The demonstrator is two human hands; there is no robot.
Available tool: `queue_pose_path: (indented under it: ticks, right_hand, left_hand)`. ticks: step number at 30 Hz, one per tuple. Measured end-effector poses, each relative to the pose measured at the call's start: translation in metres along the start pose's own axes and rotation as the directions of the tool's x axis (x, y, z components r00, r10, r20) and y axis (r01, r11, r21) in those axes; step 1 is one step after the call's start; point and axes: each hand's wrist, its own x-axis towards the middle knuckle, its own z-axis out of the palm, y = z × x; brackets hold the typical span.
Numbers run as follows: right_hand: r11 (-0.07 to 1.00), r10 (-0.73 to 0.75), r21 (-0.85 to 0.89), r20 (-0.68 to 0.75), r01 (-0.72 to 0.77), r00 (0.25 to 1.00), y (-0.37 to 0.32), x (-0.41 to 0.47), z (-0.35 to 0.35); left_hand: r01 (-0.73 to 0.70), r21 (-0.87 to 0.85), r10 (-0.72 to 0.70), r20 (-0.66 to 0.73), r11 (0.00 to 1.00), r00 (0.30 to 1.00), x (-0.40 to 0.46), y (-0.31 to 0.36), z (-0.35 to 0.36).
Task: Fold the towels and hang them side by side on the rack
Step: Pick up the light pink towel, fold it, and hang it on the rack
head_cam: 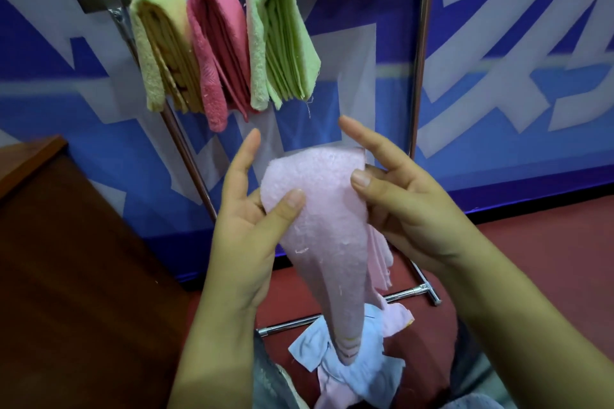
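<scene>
Unfolded cloths (349, 362), pale blue and pale pink, are piled on the red floor (531, 259) by the rack's foot bar (408, 292). So more towels remain, count unclear from this angle.

In hand: light pink towel (325, 226), folded into a long strip, lower end hanging to the pile. Left hand (246, 209) pinches its left edge, thumb on the front face, index finger straight and free, other fingers behind the cloth. Right hand (398, 196) pinches the right edge near the top, thumb in front, index finger extended upward and touching nothing. Both grips look light, more adjusting than carrying. Fold looks done or nearly so; its back layers are hidden.

Beyond the hands, the rack (422, 43) already carries three folded towels side by side at the left end of the top bar: yellow towel (156, 43), pink towel (216, 43), green towel (282, 36), each touching its neighbour. Bar to the right of the green one is free, the likely slot for the fourth.
</scene>
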Motion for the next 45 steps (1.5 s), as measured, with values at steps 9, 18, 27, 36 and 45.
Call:
queue_pose_path:
  ticks: [9,18,27,36,45]
  right_hand:
    - [0.992,-0.062,-0.111,-0.045,0.057,0.997,-0.001,0.001,-0.008]
    - [0.925,-0.162,-0.357,-0.067,0.128,0.985,-0.001,-0.001,0.004]
    - [0.871,-0.265,-0.444,-0.061,0.212,0.962,-0.010,-0.003,0.009]
    - [0.698,-0.337,-0.681,-0.040,0.222,0.941,-0.031,0.015,-0.003]
    - [0.430,-0.372,-0.844,0.157,0.320,0.915,-0.047,0.013,-0.020]
  left_hand:
    - [-0.073,0.100,0.070,0.033,0.992,0.997,0.011,0.012,0.017]
    - [-0.060,0.070,0.063,-0.043,0.996,0.997,0.009,0.018,0.013]
    - [-0.137,0.337,0.178,-0.092,0.931,0.980,0.010,0.018,0.004]
    - [-0.261,0.276,0.285,-0.051,0.925,0.957,0.034,0.029,0.019]
    - [-0.362,0.315,0.364,0.057,0.877,0.930,0.051,0.055,0.036]
